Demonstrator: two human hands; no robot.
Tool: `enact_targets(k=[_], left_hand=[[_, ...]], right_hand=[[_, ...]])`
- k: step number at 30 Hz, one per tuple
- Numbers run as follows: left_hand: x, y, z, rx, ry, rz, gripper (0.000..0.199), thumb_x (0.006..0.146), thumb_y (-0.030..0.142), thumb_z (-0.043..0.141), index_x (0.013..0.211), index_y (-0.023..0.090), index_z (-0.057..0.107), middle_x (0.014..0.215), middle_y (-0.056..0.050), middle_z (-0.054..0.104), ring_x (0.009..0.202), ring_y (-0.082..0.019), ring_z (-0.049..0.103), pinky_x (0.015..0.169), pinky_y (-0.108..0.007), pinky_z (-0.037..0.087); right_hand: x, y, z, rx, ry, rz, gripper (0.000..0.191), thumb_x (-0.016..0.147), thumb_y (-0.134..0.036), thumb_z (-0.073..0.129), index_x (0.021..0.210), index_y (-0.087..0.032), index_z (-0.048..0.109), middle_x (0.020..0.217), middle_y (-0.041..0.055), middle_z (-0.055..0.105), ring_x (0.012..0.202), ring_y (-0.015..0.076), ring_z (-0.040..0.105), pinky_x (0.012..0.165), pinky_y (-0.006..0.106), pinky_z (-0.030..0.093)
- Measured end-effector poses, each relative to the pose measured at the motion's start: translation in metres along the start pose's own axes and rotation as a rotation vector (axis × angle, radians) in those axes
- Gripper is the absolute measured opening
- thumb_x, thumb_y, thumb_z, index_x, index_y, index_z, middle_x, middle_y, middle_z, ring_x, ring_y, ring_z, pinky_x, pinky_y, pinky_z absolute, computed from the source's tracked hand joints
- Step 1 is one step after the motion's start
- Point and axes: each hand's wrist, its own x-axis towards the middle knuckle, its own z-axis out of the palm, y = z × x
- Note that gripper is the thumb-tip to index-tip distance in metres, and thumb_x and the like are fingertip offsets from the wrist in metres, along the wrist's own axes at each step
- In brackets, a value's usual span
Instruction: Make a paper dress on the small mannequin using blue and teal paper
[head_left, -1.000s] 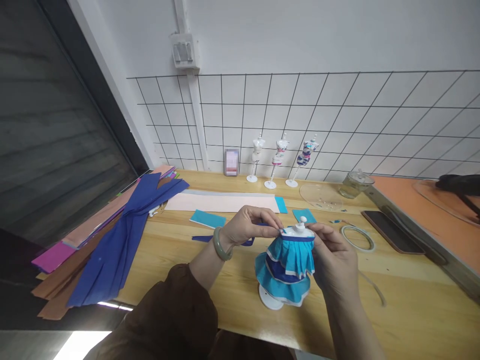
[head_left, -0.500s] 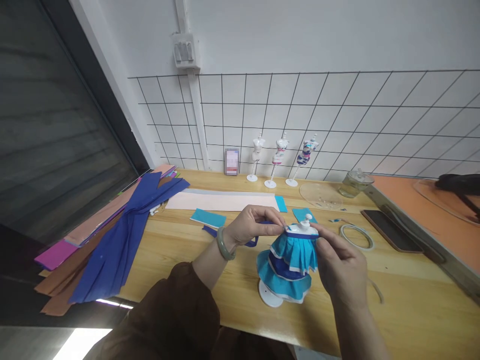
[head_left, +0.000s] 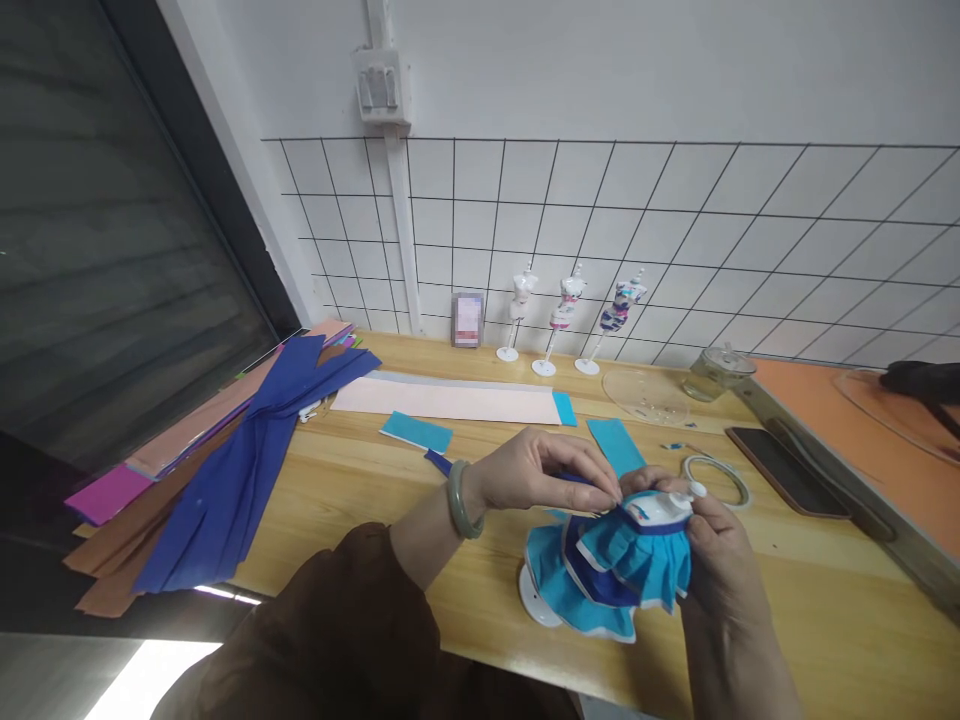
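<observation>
A small white dress form (head_left: 660, 510) tilts to the right above the table, wearing a turquoise and dark blue tiered dress (head_left: 637, 560) with white edging. My right hand (head_left: 726, 540) is closed around the form's upper body, its fingers reaching behind to the far side. My left hand (head_left: 551, 472), with a green bangle (head_left: 463, 500) at the wrist, pinches at the dress's upper left edge. What lies between those fingertips is too small to make out. A dark blue strip (head_left: 439, 462) runs behind the left hand. The form's round white base (head_left: 536, 598) shows below the skirt.
Blue, tan and magenta fabric pieces (head_left: 225, 490) lie at left. Behind are a pale strip (head_left: 450, 398), turquoise pieces (head_left: 416, 432), three small dress forms (head_left: 568, 300) and a propped phone (head_left: 467, 320). Rightward are a glass jar (head_left: 718, 372), a coiled band (head_left: 716, 480) and a dark phone (head_left: 787, 475).
The dress form has tipped rightward, its neck swinging right and down. My left hand has moved right along with it; my right hand has shifted right and its fingers now reach behind the form.
</observation>
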Motion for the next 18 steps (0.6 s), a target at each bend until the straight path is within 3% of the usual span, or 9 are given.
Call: enact_targets(k=[6,14,18], left_hand=[[0.004,0.001,-0.004,0.048,-0.057,-0.025,0.011,0.071,0.021,0.071,0.079,0.013,0.071,0.086,-0.008,0.064,0.083,-0.015,0.06,0.081,-0.029,0.048],[0.009,-0.001,-0.007,0.032,-0.101,-0.058,0.01,0.071,0.019,0.07,0.079,0.013,0.069,0.083,-0.005,0.063,0.079,-0.012,0.058,0.078,-0.026,0.048],[0.014,-0.001,-0.009,-0.03,-0.198,-0.139,0.012,0.069,0.019,0.072,0.079,0.013,0.069,0.08,-0.003,0.063,0.076,-0.01,0.058,0.077,-0.024,0.047]], right_hand=[[-0.001,-0.002,0.0,0.056,-0.082,0.054,0.024,0.062,-0.039,0.078,0.079,-0.024,0.071,0.079,0.0039,0.064,0.072,0.0188,0.062,0.061,0.028,0.054],[0.0,-0.003,0.002,0.045,-0.101,0.047,0.022,0.063,-0.039,0.077,0.076,-0.023,0.07,0.075,0.0043,0.062,0.07,0.0185,0.06,0.058,0.028,0.052],[0.0,-0.006,0.008,0.047,-0.149,0.047,0.021,0.065,-0.04,0.075,0.072,-0.022,0.069,0.071,0.0033,0.059,0.066,0.0162,0.058,0.054,0.025,0.049]])
